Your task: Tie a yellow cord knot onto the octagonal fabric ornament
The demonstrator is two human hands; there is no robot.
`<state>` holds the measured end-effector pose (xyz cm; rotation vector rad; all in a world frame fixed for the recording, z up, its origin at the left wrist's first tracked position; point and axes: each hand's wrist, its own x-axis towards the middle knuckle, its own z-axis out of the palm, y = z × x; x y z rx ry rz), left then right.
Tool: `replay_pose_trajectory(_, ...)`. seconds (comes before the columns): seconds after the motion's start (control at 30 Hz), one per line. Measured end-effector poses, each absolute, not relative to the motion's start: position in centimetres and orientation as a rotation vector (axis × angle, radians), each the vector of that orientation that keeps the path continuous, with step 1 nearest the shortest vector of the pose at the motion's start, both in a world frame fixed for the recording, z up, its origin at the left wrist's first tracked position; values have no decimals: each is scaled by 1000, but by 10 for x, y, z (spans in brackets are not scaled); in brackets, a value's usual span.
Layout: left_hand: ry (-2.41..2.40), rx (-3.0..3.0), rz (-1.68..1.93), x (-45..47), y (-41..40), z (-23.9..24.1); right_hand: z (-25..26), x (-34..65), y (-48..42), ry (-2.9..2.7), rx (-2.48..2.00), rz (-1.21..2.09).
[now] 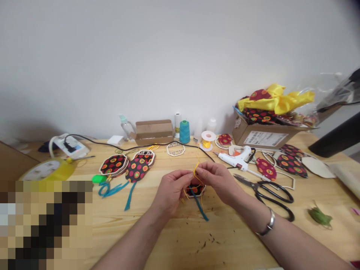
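Note:
Both hands meet above the table's middle on a thin yellow cord. My left hand is closed, thumb and forefinger pinching the cord. Opposite it, my right hand pinches the same cord close to a knotted part. Loose cord ends hang below the fingers. Beneath them lies a small black patterned fabric piece with a pale rim, partly hidden by the hands. A teal ribbon trails from it toward me. One strand of the cord runs up toward a white spool with yellow cord on it.
Scissors and a white glue gun lie right of my hands. Patterned pieces with teal ribbons sit left. Behind stand a teal thread cone and an open cardboard box of fabric. A black cable crosses the back.

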<state>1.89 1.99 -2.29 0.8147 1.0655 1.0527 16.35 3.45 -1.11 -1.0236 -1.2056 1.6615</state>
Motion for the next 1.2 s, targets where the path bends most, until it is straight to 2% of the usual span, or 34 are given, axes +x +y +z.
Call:
replay_pose_trajectory(0.17, 968, 852, 990, 22, 17, -16, -12, 163, 31, -1261, -1028, 1694)
replay_pose_trajectory(0.43, 1012, 867, 980, 22, 18, -15, -7, 165, 33, -1361, -1161, 1452)
replay_pose_trajectory(0.83, 1084, 952, 940, 22, 19, -12, -4, 168, 33, -1486, -1230, 1296)
replay_pose_trajectory(1.2, 1053, 939, 932, 21, 17, -16, -4, 170, 35, -1506, -1231, 1307)
